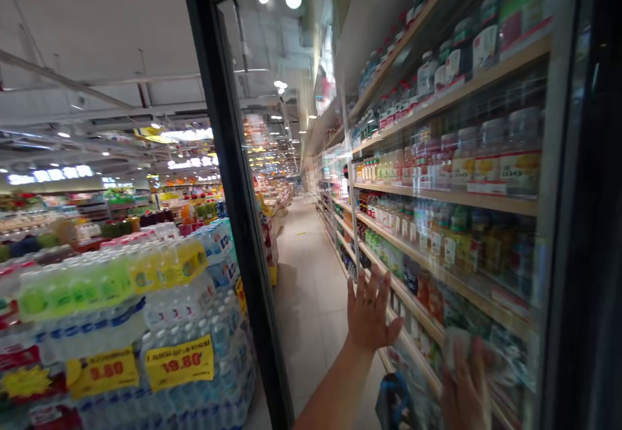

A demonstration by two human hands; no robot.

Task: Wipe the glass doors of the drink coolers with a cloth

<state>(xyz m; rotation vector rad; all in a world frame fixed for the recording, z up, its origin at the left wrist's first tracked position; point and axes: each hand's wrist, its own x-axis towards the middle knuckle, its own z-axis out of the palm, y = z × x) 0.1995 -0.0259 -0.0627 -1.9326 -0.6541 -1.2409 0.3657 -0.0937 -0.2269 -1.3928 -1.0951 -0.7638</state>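
Glass cooler door [486, 248] ahead, long axis upright. My left hand [372, 310] open, nearer black frame [228, 158]; right hand [466, 394] on white cloth [455, 347], grip unclear; hands apart.

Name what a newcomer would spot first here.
The bare hands stand out at lower right: the left hand is spread against the glass door, and the right hand is on a pale cloth. Shelves of bottled drinks fill the right, behind the glass. At lower left, stacked bottled water carries yellow price signs.
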